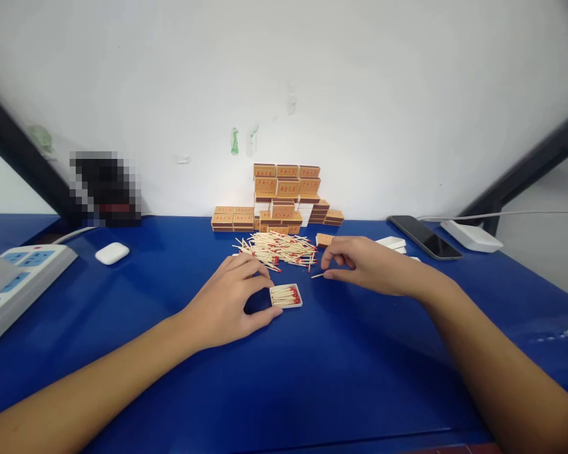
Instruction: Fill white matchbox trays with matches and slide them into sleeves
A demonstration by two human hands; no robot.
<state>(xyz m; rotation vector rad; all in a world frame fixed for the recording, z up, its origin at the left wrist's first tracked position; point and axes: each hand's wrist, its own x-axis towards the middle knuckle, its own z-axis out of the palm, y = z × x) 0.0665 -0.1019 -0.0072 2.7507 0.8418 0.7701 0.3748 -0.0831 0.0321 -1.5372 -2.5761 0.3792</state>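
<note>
My left hand [234, 299] grips the left end of a small white matchbox tray [300, 304], thumb on the near side and fingers on the far side. Red-tipped matches [284, 296] lie in it, heads to the right. To the right of the tray, my right hand [360, 263] is closed, pinching a single match [317, 275] between thumb and finger. Behind the tray a loose pile of matches [284, 247] spreads over the blue table. One orange matchbox [324, 240] lies just behind my right fingers.
Stacked matchboxes [288, 188] stand against the wall. At the right are white trays [392, 243], a phone [423, 236] and a white device [472, 236]. At the left lie a power strip [33, 277] and a small white case [112, 253].
</note>
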